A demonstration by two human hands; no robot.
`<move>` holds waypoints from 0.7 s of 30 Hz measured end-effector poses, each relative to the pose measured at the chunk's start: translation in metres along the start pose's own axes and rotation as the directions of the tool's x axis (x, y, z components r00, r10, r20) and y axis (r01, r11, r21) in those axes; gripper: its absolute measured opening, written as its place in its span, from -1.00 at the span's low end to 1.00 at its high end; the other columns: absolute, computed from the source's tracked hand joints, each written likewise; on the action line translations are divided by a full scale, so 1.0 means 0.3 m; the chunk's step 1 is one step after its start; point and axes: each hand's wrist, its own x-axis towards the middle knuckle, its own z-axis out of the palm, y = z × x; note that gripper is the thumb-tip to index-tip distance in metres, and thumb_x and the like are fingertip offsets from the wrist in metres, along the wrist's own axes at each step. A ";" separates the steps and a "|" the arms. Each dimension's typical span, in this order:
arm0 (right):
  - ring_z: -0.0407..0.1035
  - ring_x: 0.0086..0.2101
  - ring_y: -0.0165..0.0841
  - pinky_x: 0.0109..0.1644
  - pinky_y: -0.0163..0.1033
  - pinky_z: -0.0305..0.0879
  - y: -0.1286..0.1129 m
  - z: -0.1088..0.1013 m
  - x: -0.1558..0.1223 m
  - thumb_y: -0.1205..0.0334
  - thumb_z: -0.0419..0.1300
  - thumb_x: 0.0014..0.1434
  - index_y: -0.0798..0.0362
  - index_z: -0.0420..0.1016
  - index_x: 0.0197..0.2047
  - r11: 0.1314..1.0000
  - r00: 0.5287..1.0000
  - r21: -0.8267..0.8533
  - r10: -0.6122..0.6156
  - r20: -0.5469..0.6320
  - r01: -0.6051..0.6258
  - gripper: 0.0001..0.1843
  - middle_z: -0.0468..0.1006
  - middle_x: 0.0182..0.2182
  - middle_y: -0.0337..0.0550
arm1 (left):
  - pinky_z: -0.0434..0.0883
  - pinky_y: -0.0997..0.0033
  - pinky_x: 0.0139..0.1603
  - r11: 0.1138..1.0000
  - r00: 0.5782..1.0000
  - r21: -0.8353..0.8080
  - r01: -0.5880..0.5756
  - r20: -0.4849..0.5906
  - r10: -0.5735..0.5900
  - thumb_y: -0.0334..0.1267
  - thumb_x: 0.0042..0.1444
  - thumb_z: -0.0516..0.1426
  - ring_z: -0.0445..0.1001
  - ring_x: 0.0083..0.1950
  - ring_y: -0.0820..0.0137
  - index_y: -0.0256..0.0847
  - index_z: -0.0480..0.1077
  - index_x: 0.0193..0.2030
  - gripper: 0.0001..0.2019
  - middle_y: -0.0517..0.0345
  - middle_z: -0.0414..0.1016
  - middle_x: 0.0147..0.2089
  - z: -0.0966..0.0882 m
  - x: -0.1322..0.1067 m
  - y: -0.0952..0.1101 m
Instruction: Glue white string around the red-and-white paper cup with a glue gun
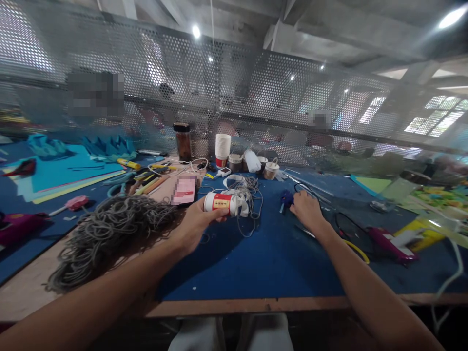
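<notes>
My left hand (195,219) is closed around a white paper cup (219,203) with a red and gold label, held on its side above the blue mat. Cut white strips and loops of thin grey cord (250,190) spread from the cup's right end. Further right, my right hand (307,209) reaches low over the mat with curled fingers at a small dark blue object (287,199), whose kind I cannot make out. A thin tool, partly hidden, lies under my right wrist.
A big tangle of grey cord (117,234) lies at left, beside pens and scissors. Stacked paper cups (223,148), a dark jar (182,142) and small pots stand along a perforated metal screen (248,97). Purple glue guns lie at right (393,243) and far left (22,226).
</notes>
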 end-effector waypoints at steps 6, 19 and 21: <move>0.44 -0.13 -0.15 -0.06 -0.13 0.34 -0.017 -0.039 -0.011 0.18 0.07 0.28 0.20 0.36 0.06 0.902 0.975 0.425 0.025 -0.221 0.073 -0.65 0.43 -0.04 0.16 | 0.44 0.44 -0.25 0.999 0.999 -0.032 0.025 -0.026 -0.025 -0.23 -0.11 0.42 0.51 -0.27 0.44 -0.27 0.49 -0.08 -0.57 0.06 0.59 -0.15 -0.003 0.006 0.006; 0.42 -0.52 -0.35 -0.26 -0.23 0.38 -0.188 -0.213 -0.149 -0.09 0.12 0.29 0.09 0.51 -0.04 0.161 0.984 0.985 -0.176 -0.039 0.068 -0.57 0.47 -0.62 -0.28 | 0.45 0.44 -0.22 0.997 0.996 -0.072 0.041 -0.076 -0.047 -0.23 -0.09 0.42 0.52 -0.22 0.40 -0.29 0.50 -0.08 -0.58 0.02 0.59 -0.12 -0.003 0.009 0.012; 0.38 -0.58 -0.37 -0.39 -0.27 0.34 -0.204 -0.205 -0.168 -0.11 0.17 0.25 0.10 0.54 -0.16 0.199 0.984 0.980 -0.176 0.008 0.027 -0.59 0.42 -0.67 -0.29 | 0.46 0.43 -0.20 0.995 0.996 -0.087 0.044 -0.071 -0.050 -0.23 -0.08 0.42 0.53 -0.21 0.39 -0.28 0.51 -0.08 -0.59 0.02 0.60 -0.11 -0.001 0.009 0.013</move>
